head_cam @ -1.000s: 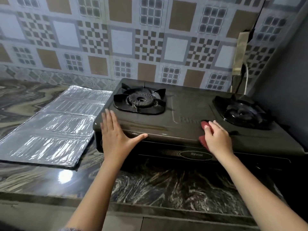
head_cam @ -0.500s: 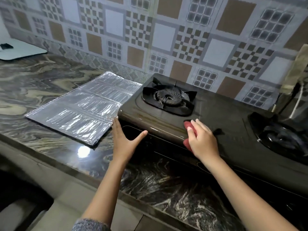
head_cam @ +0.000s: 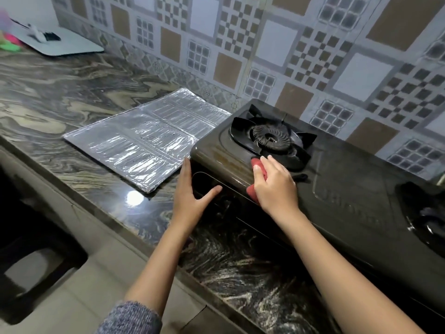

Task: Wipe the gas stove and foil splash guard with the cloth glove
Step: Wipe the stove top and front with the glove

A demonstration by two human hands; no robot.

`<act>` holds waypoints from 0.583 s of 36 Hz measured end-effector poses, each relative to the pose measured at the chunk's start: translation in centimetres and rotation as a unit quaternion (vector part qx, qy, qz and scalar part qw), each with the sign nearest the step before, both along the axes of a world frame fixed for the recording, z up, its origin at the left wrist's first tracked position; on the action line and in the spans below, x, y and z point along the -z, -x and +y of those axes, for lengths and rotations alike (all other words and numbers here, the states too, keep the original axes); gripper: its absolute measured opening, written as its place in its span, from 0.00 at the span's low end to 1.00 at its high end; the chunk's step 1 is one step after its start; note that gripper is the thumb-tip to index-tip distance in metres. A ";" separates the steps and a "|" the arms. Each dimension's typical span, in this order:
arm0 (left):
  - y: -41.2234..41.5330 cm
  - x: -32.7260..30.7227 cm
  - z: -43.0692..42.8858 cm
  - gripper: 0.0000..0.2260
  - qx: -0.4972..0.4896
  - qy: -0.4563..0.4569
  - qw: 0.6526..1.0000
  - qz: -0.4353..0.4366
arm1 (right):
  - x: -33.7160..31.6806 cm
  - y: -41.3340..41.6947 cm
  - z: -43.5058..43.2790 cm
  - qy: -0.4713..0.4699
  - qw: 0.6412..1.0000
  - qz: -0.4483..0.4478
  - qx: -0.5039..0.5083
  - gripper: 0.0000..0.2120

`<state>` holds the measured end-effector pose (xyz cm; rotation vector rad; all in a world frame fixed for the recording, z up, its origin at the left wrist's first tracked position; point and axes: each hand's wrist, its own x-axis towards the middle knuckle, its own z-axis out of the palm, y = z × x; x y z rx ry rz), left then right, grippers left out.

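At the far left a flat white board (head_cam: 72, 45) lies on the dark marble-patterned desk (head_cam: 60, 97), well apart from the work. Next comes the silver foil splash guard (head_cam: 144, 138), unfolded and lying flat on the desk, its right edge just beside the black 2-burner gas stove (head_cam: 349, 189). Your left hand (head_cam: 192, 198) is released, fingers straight and thumb spread wide. It is laid against the stove's front left corner, with the fingertips reaching its top edge. On the stove top, just in front of the round black left burner (head_cam: 272, 137), sits the red cloth glove (head_cam: 252, 190). Your right hand (head_cam: 275, 186) lies over it with fingers stretched out, pressing it down near the front rim rather than clenching it. Red shows past the fingertips and under the palm's edge. The right burner (head_cam: 426, 220) sits at the far right, partly cut off. Brown, white and grey patterned tiles (head_cam: 277, 44) cover the wall behind.
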<state>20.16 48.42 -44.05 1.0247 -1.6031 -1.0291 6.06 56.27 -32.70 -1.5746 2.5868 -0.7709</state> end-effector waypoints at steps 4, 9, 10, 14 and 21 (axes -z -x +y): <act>0.0 0.0 0.0 0.48 -0.004 -0.005 1.000 -0.003 | 0.2 -1.0 -1.4 0.003 1.000 0.011 -0.007 0.21; 0.0 0.0 0.0 0.49 -0.003 -0.004 1.000 -0.008 | 0.7 -2.2 -2.4 -0.001 0.999 0.038 0.006 0.22; 0.0 0.0 0.0 0.49 -0.003 -0.003 1.000 -0.009 | 0.7 -2.2 -2.4 -0.001 0.999 0.041 0.009 0.22; 0.0 0.2 -0.1 0.48 -0.005 -0.003 1.000 -0.006 | 0.9 -2.4 -2.6 0.026 0.998 0.058 -0.011 0.20; 0.0 -0.1 0.1 0.45 -0.007 -0.008 1.000 0.004 | 1.4 -3.3 -3.8 0.048 0.996 0.070 -0.024 0.32</act>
